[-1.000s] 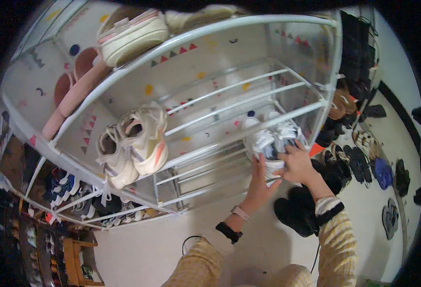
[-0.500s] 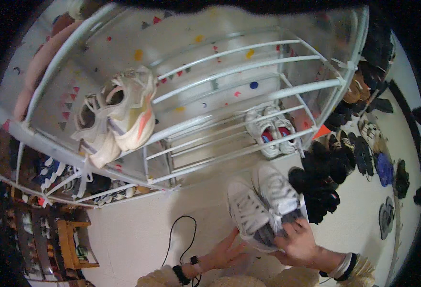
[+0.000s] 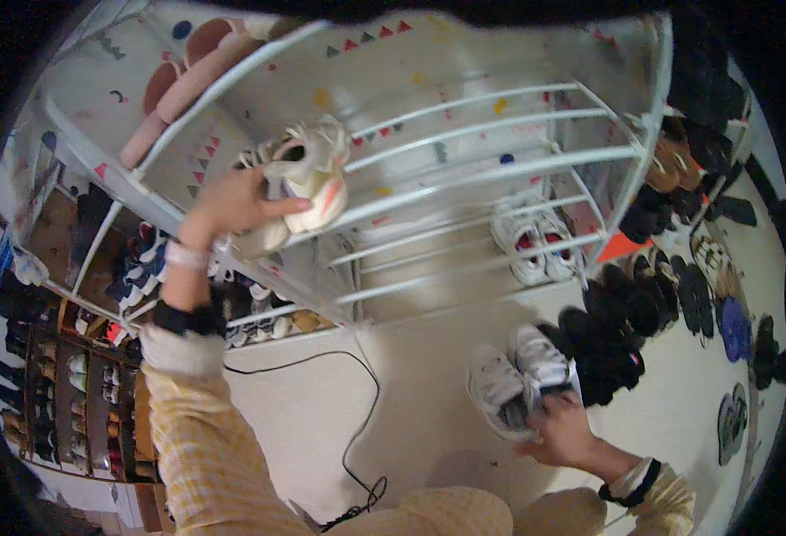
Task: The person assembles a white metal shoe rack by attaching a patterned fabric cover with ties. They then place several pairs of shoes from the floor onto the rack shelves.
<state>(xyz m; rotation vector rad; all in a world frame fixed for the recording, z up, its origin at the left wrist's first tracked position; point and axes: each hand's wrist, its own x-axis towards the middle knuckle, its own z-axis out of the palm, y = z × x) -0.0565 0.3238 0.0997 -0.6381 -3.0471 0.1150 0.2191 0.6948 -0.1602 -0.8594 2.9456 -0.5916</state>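
My left hand (image 3: 232,207) reaches up to a pair of cream running sneakers (image 3: 323,198) with orange accents on the rack. Its fingers close around the heel end, with the thumb across the right shoe; the hand hides most of the left shoe. Low on the right, my right hand (image 3: 561,431) grips a pair of white lace-up sneakers (image 3: 497,386) at their heels, toes pointing away from me. Whether these shoes touch the floor is hard to tell.
A white tube shoe rack (image 3: 500,183) spans the far side, with white sneakers (image 3: 536,241) on its lower shelf and pink shoes (image 3: 187,80) higher left. Dark shoes (image 3: 607,339) line the floor at right. A black cable (image 3: 377,384) crosses the floor. Another filled shoe shelf (image 3: 80,393) stands left.
My left hand has left the white sneakers and moved up and left onto the cream sneakers. My right hand keeps its hold on the white pair. The view has shifted left.
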